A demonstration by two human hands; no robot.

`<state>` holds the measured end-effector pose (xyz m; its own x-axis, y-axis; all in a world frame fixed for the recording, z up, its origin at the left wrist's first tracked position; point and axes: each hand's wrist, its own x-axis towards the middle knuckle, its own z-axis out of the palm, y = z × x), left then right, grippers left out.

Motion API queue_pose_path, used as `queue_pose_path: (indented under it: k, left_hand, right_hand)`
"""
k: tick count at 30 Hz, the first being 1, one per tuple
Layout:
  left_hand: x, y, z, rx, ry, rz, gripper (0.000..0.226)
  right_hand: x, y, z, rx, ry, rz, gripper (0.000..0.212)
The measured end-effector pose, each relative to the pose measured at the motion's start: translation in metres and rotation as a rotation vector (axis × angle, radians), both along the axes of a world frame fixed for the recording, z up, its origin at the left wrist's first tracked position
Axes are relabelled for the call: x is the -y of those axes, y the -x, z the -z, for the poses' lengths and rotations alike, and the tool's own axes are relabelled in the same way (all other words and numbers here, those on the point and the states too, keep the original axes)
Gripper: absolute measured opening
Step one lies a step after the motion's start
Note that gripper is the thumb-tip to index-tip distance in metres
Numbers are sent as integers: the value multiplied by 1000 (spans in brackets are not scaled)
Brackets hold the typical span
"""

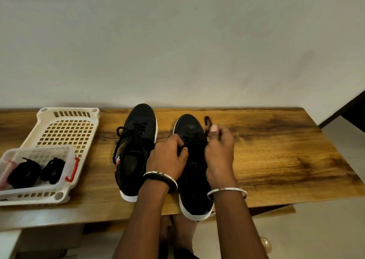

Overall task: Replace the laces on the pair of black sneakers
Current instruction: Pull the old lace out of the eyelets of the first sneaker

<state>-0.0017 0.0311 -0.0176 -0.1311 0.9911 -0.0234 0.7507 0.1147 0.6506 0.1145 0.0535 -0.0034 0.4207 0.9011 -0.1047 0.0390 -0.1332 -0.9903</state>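
Right hand [219, 150] pinch on lace loop [207, 120] beside toe of right sneaker [189, 126] on surface [276, 150]; left hand [167, 158] pinch, seemingly, on strand [182, 147] at eyelets. Risk: hard tug jamming knot, dragging overhanging heel off edge.

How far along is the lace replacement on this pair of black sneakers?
Done: nothing visibly; the left black white-soled sneaker is still laced, ends loose. In hand: left hand and right hand pinch the black lace of the right black sneaker, apparently undoing it. Left: both swaps; two black lace bundles sit in the clear plastic box.
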Motion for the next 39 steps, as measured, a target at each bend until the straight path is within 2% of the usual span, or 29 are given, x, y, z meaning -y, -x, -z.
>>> queue_pose_path:
  k: [2, 3, 4, 6, 8, 9, 10, 12, 14, 17, 19, 24, 30, 32, 33, 35, 36, 37, 39]
  left_hand:
    - [0, 0, 1, 8, 4, -2, 11]
    - [0, 0, 1, 12, 5, -3, 12]
    - [0, 0, 1, 17, 5, -4, 13]
    - [1, 0, 2, 21, 3, -5, 13]
    - [0, 0, 1, 18, 3, -3, 13]
    - [0, 0, 1, 17, 5, -3, 13]
    - [0, 0, 0, 18, 9, -4, 13]
    - [0, 0, 0, 15, 10, -7, 13]
    - [0, 0, 0, 14, 5, -6, 13]
    - [0, 0, -1, 15, 10, 2, 11]
    - [1, 0, -1, 12, 2, 0, 12]
    - [1, 0, -1, 13, -14, -2, 13]
    - [0, 1, 0, 15, -18, -8, 14]
    - [0, 1, 0, 13, -12, -8, 13]
    - [0, 1, 0, 11, -9, -8, 13]
    - [1, 1, 0, 17, -4, -9, 12]
    - [1, 1, 0, 21, -2, -9, 12]
    - [1, 1, -1, 23, 0, -9, 12]
    - [1, 2, 0, 26, 1, -9, 13]
  right_hand:
    - [-2, -9, -7, -392, 14, 108, 25]
    - [-3, -14, -8, -499, 20, 159, 25]
    - [-3, -17, -7, -541, 36, 201, 25]
    - [-2, -21, -3, -501, 71, 264, 23]
    - [-2, -21, 2, -334, 78, 292, 14]
    - [-2, -22, 4, -175, 43, 290, 8]
    - [-1, -23, 3, 23, -8, 273, 15]
    - [-1, -25, 3, 378, -131, 169, 28]
    - [1, -21, -4, 571, -182, -56, 21]
    - [7, -14, -8, 879, -15, -422, 20]
    - [10, -11, -7, 996, 59, -476, 23]
    - [10, -9, -5, 1009, -13, -358, 8]
    - [9, -9, 2, 748, -203, -138, 3]
    - [8, -10, -3, 498, -211, 4, 4]
    - [5, -12, -3, 289, -160, 90, 5]
    - [2, -20, -4, -163, 28, 210, 7]
    - [1, -23, -2, -245, 137, 226, 8]
    - [1, -27, 2, -179, 224, 210, 11]
    - [2, -31, 8, 251, 235, 108, 33]
